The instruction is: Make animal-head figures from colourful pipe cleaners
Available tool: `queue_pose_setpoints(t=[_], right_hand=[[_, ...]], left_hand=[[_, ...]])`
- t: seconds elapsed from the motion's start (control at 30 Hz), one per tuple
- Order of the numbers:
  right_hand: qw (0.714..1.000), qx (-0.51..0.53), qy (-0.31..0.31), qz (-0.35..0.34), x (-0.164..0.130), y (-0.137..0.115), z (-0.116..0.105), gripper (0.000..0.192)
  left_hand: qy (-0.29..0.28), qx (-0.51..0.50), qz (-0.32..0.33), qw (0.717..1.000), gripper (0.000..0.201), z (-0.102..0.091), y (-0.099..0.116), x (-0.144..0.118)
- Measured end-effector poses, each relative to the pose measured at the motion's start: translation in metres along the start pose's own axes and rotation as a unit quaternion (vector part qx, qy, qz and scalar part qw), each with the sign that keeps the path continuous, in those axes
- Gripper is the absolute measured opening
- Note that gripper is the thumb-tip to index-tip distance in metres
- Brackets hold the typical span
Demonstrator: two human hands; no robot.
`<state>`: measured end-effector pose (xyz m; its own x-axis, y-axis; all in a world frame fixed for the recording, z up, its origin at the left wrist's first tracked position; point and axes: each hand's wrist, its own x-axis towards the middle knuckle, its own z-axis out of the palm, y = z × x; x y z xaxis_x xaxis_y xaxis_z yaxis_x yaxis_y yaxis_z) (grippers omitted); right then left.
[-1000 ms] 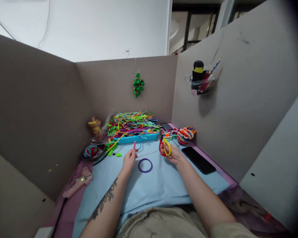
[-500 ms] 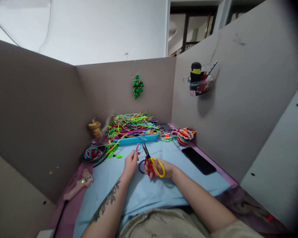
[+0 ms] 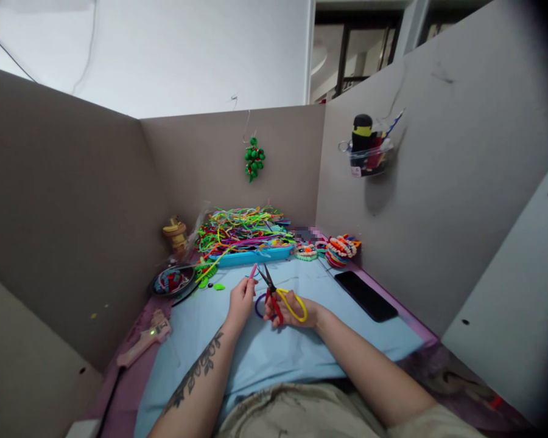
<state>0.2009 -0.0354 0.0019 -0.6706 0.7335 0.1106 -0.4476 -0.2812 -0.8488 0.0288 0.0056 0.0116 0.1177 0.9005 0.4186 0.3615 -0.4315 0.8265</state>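
Observation:
My left hand (image 3: 240, 300) is closed around a short pink strip (image 3: 253, 271), which stands up above the fingertips. A thin blue strand shows beside it. My right hand (image 3: 307, 313) holds scissors (image 3: 271, 288) with one red and one yellow handle. Their blades are spread and point up and away, with the left blade tip close to the pink strip; I cannot tell whether they touch. A purple loop (image 3: 257, 306) shows between the hands, partly hidden behind the right fingers. Small green pieces (image 3: 218, 286) lie on the light blue cloth (image 3: 310, 356) beyond my left hand.
A blue tray (image 3: 256, 258) heaped with coloured pipe cleaners (image 3: 242, 228) stands at the back. A black bowl (image 3: 155, 292) and a pink glue gun (image 3: 147, 342) lie left. A phone (image 3: 366, 296) and colourful woven pieces (image 3: 340, 250) lie right. Grey panels (image 3: 274, 158) enclose the table.
The scissors have opened wider, their handles spreading apart, and the left blade has swung towards the pink strip. My left hand has barely moved.

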Motion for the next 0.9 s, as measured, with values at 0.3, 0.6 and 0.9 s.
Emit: queue_pose_setpoints(t=[0.3, 0.6, 0.9], right_hand=[[1.0, -0.003, 0.005, -0.013, 0.0003, 0.0014, -0.003, 0.059], [1.0, -0.007, -0.004, -0.007, 0.0004, 0.002, -0.0043, 0.062], [0.999, 0.02, 0.024, -0.028, 0.0045, 0.0035, -0.01, 0.061]], left_hand=[[-0.029, 0.047, 0.029, 0.998, 0.036, 0.0018, -0.0046, -0.0013], [-0.019, 0.046, 0.032, 0.998, 0.035, 0.0008, -0.0051, -0.0007], [-0.057, 0.144, 0.104, 0.982, 0.031, 0.0031, -0.0044, -0.0059]])
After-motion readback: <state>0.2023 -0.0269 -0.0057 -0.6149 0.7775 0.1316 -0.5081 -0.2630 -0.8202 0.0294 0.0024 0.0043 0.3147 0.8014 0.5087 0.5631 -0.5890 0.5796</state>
